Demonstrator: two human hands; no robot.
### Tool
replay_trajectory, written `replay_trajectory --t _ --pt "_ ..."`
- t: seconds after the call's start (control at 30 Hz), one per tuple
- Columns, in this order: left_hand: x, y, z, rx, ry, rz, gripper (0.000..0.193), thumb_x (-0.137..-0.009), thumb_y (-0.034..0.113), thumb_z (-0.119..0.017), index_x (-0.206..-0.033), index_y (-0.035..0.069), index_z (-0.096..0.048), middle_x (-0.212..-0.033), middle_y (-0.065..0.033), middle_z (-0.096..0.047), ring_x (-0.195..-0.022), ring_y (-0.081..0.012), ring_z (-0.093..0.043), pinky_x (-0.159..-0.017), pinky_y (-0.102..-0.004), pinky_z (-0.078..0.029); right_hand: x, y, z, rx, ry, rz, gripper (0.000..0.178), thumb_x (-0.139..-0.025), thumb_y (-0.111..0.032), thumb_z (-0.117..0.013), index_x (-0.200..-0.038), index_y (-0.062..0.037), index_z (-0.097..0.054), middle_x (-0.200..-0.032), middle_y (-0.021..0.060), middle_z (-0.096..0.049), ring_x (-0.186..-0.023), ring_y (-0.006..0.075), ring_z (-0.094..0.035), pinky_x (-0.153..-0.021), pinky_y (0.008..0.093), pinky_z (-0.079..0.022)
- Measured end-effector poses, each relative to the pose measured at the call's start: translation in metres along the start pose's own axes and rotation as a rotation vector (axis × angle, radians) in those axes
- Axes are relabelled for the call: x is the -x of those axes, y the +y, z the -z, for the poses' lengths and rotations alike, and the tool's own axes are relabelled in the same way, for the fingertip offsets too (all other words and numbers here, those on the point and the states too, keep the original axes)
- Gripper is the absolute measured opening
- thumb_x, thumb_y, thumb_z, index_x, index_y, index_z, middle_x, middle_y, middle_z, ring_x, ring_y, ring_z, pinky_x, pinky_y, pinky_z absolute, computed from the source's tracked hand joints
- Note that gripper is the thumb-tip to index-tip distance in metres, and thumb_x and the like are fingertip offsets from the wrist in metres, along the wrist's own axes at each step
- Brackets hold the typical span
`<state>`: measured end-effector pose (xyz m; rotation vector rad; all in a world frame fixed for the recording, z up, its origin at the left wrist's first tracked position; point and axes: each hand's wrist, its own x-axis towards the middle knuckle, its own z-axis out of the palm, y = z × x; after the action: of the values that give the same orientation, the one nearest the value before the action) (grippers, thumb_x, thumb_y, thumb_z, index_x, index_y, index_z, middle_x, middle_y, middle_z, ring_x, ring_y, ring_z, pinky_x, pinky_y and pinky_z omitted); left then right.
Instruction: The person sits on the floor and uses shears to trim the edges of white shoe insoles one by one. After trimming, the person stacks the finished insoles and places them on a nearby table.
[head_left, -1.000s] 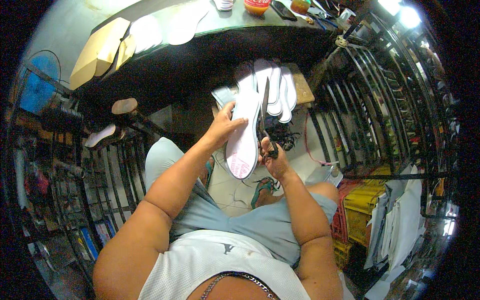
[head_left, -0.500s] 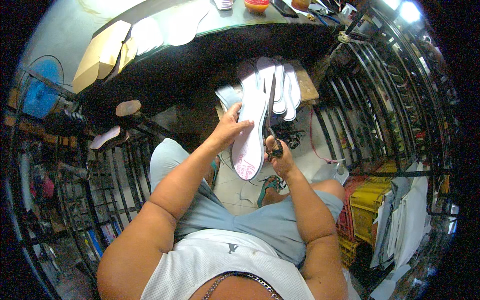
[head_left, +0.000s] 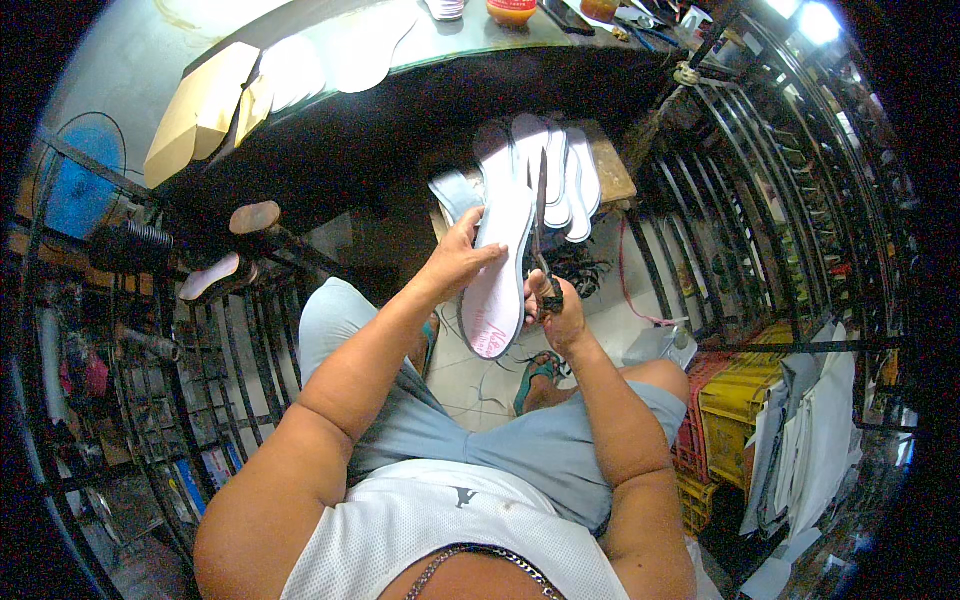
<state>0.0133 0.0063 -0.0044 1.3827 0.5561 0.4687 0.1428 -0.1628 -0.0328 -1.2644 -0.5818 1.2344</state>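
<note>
My left hand [head_left: 462, 262] is closed on a pale shoe insole [head_left: 492, 305], its thumb lying on the upper face. Pink lettering marks the insole's near end, and a thin dark edge runs around it. In my right hand [head_left: 566, 318] is a pair of dark scissors [head_left: 542, 200], the fingers wrapped about the handles. The blades point away from me along the insole's right edge. Whether they touch the edge I cannot tell. Beyond the hands, several more white insoles [head_left: 581, 180] lie overlapping on a small wooden stool [head_left: 612, 165].
Dark trimmings [head_left: 580, 270] lie below the stool. Ahead stands a glass-topped table [head_left: 455, 48] bearing white sheets and a jar [head_left: 512, 12]. Metal racks flank me on both sides. Yellow crates [head_left: 740, 400] and a stack of sheets [head_left: 800, 440] sit at right.
The near end of the insole has shifted slightly left and tilted. The scissors' handles have turned a little in my right hand. My left hand keeps nearly the same place.
</note>
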Motion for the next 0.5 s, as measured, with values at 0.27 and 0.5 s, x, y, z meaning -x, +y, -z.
replay_trajectory --t 0.27,0.5 --pt "-0.002 0.011 0.009 -0.011 -0.029 -0.004 0.063 -0.08 0.006 -0.073 -0.136 -0.003 -0.045 -0.123 -0.0106 -0.06 -0.112 -0.0189 -0.057 -0.099 -0.0321 -0.044 0.01 -0.026 -0.01 -0.037 0.083 -0.145 0.045 -0.084 -0.052 -0.073 -0.087 -0.0094 -0.06 -0.068 -0.0031 -0.055 -0.054 0.006 -0.052 -0.045 0.0242 -0.047" --pt "-0.006 0.015 0.027 -0.046 -0.094 0.049 0.067 -0.078 0.008 -0.074 -0.137 -0.003 -0.045 -0.128 -0.0104 -0.057 -0.117 -0.019 -0.054 -0.103 -0.032 -0.04 0.016 -0.032 -0.009 0.119 0.098 -0.121 0.052 -0.08 -0.054 -0.076 -0.079 -0.0065 -0.055 -0.057 -0.0016 -0.047 -0.048 0.0108 -0.049 -0.046 0.0251 -0.045"
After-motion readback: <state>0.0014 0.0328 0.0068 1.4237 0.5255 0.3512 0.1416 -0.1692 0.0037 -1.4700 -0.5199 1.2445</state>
